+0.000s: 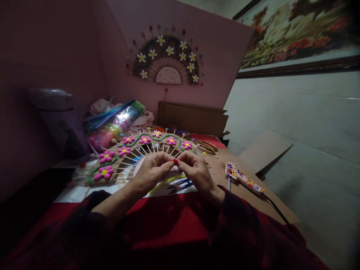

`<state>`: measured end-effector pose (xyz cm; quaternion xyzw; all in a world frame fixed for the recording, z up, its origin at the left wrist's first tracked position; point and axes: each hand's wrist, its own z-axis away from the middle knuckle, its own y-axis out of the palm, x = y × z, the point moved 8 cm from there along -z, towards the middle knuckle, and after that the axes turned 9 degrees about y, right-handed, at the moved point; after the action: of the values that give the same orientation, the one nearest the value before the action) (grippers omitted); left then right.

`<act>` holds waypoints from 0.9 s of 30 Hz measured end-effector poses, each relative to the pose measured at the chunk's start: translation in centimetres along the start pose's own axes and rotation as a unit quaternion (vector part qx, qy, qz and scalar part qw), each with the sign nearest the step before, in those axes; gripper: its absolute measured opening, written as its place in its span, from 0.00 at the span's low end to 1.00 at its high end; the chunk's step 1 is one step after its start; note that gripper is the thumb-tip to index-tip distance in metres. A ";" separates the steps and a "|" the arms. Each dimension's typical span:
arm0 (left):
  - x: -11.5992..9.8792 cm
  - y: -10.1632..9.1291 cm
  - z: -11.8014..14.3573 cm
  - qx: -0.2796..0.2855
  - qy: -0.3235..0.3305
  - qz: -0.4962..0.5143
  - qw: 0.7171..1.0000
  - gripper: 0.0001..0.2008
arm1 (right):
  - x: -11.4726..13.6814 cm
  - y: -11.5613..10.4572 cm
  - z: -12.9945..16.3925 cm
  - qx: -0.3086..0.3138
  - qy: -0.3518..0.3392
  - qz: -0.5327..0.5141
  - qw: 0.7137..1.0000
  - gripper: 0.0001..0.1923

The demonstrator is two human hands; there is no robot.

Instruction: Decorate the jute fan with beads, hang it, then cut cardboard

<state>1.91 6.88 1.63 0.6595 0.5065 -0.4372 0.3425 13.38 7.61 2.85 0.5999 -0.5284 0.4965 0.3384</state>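
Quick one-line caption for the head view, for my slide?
Both hands, left hand and right hand, pinch a small red bead over a fan-shaped craft with pink flowers.

The room is dim, with a pink wall (pixel 213 56) behind the table (pixel 247 195) and a pale grey wall (pixel 303 112) beside it. A framed floral painting (pixel 298 33) hangs there, and a finished fan decoration (pixel 165 60) is fixed to the pink wall above leaning cardboard (pixel 191 118).

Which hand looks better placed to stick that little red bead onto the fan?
Probably the right hand: the red bead sits at its fingertips, and the fan's sticks lie just beyond. The left hand meets it at the bead, seemingly steadying.
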 end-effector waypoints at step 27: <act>-3.6 -0.2 0.6 -0.040 0.212 -0.279 0.936 0.07 | 1.6 0.7 0.8 0.039 -0.121 0.215 0.968 0.08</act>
<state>1.19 5.07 4.68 0.5545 0.7484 -0.3444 0.1177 12.79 6.25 4.07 0.5404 -0.6623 0.5014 0.1338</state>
